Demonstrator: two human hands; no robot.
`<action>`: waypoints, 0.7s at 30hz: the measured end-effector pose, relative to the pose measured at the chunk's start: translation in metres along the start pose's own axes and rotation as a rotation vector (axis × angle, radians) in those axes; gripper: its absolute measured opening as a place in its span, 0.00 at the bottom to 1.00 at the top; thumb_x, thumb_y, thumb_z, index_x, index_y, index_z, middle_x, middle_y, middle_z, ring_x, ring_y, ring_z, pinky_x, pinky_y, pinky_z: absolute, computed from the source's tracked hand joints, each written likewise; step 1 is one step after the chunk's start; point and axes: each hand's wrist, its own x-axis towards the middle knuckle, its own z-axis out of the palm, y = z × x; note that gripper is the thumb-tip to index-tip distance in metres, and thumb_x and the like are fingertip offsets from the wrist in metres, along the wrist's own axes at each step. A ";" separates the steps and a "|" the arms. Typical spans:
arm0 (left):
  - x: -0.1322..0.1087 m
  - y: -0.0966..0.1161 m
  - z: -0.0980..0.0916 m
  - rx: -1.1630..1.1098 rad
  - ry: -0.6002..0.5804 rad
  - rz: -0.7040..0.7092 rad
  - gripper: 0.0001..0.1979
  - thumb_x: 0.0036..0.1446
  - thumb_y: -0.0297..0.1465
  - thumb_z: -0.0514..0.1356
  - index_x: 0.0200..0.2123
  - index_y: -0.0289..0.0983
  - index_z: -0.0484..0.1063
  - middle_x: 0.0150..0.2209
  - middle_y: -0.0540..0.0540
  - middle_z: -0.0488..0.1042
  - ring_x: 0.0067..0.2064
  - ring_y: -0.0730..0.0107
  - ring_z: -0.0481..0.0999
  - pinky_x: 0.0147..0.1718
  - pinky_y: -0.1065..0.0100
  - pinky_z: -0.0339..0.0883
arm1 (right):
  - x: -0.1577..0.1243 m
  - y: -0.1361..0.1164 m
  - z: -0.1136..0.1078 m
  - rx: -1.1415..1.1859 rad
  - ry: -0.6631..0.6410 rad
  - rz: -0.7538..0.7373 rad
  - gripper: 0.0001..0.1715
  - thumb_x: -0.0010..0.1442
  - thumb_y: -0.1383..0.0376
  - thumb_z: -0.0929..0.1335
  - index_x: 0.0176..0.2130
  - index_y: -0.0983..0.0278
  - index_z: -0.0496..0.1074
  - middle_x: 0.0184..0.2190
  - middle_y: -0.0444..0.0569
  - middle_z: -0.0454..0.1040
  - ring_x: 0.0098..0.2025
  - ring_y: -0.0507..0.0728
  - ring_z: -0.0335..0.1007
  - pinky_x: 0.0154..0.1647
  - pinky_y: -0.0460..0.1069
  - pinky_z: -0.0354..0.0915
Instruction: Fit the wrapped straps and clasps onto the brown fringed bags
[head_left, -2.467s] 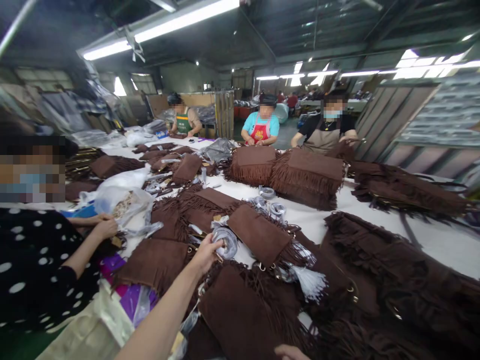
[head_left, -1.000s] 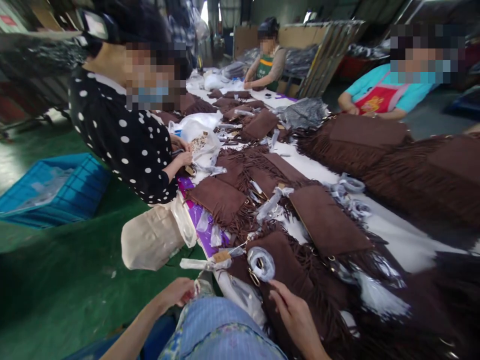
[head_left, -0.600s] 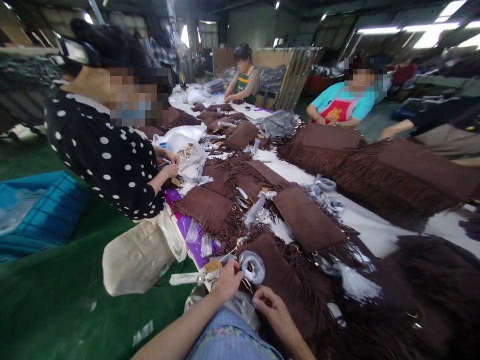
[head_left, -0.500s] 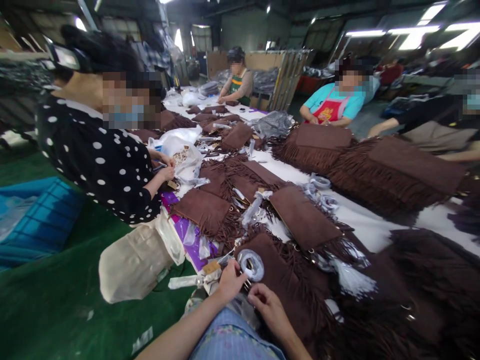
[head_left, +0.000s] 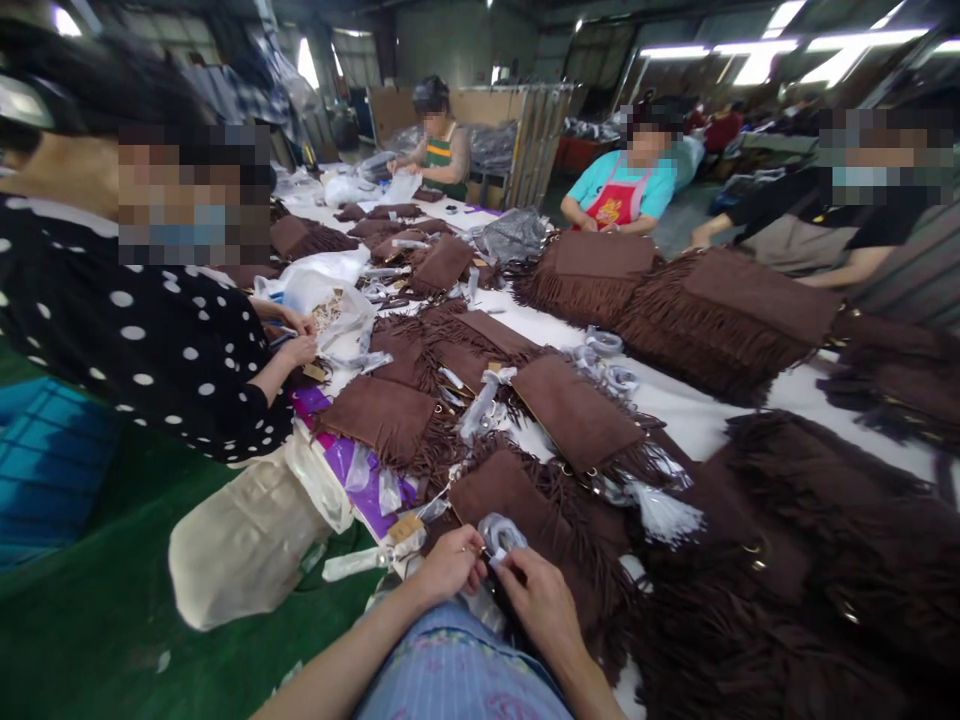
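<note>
My left hand (head_left: 450, 566) and my right hand (head_left: 541, 600) meet at the near edge of the table, both pinching a small plastic-wrapped coil (head_left: 501, 535) that lies on a brown fringed suede bag (head_left: 525, 505). The fingers of both hands are curled around the wrapping. A brown paper tag (head_left: 405, 527) sits just left of my left hand. My lap in blue patterned cloth fills the bottom of the view.
A person in a black dotted top (head_left: 142, 350) works close on my left beside a white plastic bag (head_left: 322, 290). Three more people sit across the white table (head_left: 697, 420), which is covered with brown fringed bags. A blue crate (head_left: 45, 470) stands on the green floor.
My left hand reached out to the wrapped coil, then brought it to the near bag; both hands have closed in on it. The view swung left and back.
</note>
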 end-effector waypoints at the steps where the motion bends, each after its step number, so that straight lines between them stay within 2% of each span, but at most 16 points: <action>1: 0.000 0.000 0.001 -0.003 -0.011 -0.006 0.09 0.49 0.23 0.47 0.34 0.38 0.62 0.23 0.52 0.70 0.20 0.73 0.68 0.21 0.72 0.63 | 0.000 -0.002 0.000 -0.059 -0.004 0.008 0.12 0.60 0.65 0.62 0.29 0.61 0.72 0.30 0.47 0.75 0.33 0.56 0.71 0.33 0.46 0.58; 4: -0.001 0.001 0.004 -0.011 -0.037 0.006 0.08 0.50 0.24 0.48 0.35 0.38 0.62 0.23 0.53 0.69 0.20 0.73 0.68 0.21 0.72 0.62 | 0.000 -0.008 0.002 -0.208 -0.004 0.029 0.11 0.60 0.67 0.63 0.30 0.61 0.73 0.31 0.47 0.77 0.34 0.55 0.72 0.31 0.46 0.56; 7: -0.005 0.002 0.006 0.004 -0.058 0.045 0.07 0.51 0.26 0.49 0.35 0.38 0.62 0.24 0.53 0.69 0.22 0.73 0.68 0.22 0.72 0.63 | 0.002 -0.009 0.004 -0.256 0.006 0.034 0.11 0.60 0.67 0.63 0.30 0.61 0.73 0.32 0.48 0.77 0.34 0.55 0.73 0.31 0.45 0.56; 11: -0.012 0.008 0.007 0.029 -0.102 0.085 0.07 0.51 0.29 0.53 0.35 0.37 0.64 0.26 0.52 0.68 0.27 0.69 0.71 0.27 0.69 0.66 | 0.003 -0.005 0.006 -0.154 0.005 0.003 0.11 0.60 0.67 0.63 0.31 0.61 0.73 0.31 0.48 0.77 0.35 0.56 0.73 0.33 0.46 0.58; 15: -0.015 0.011 0.006 -0.076 -0.161 -0.002 0.11 0.57 0.34 0.49 0.36 0.34 0.67 0.31 0.47 0.72 0.33 0.64 0.76 0.31 0.64 0.69 | 0.002 0.003 0.009 -0.007 0.000 -0.004 0.12 0.60 0.67 0.63 0.27 0.62 0.72 0.29 0.48 0.76 0.34 0.57 0.73 0.35 0.47 0.60; 17: -0.015 0.012 0.005 0.066 -0.106 0.020 0.09 0.56 0.31 0.50 0.34 0.34 0.68 0.30 0.47 0.73 0.33 0.63 0.76 0.33 0.64 0.69 | 0.000 0.008 0.012 0.054 -0.009 -0.006 0.12 0.60 0.67 0.64 0.26 0.62 0.72 0.27 0.48 0.76 0.32 0.57 0.73 0.35 0.48 0.61; 21: -0.023 0.024 0.004 0.712 0.017 0.289 0.08 0.56 0.28 0.53 0.28 0.35 0.70 0.29 0.46 0.74 0.35 0.61 0.75 0.37 0.65 0.66 | -0.005 0.013 0.011 0.181 0.032 -0.049 0.07 0.58 0.66 0.66 0.29 0.62 0.73 0.27 0.47 0.75 0.32 0.58 0.72 0.36 0.49 0.64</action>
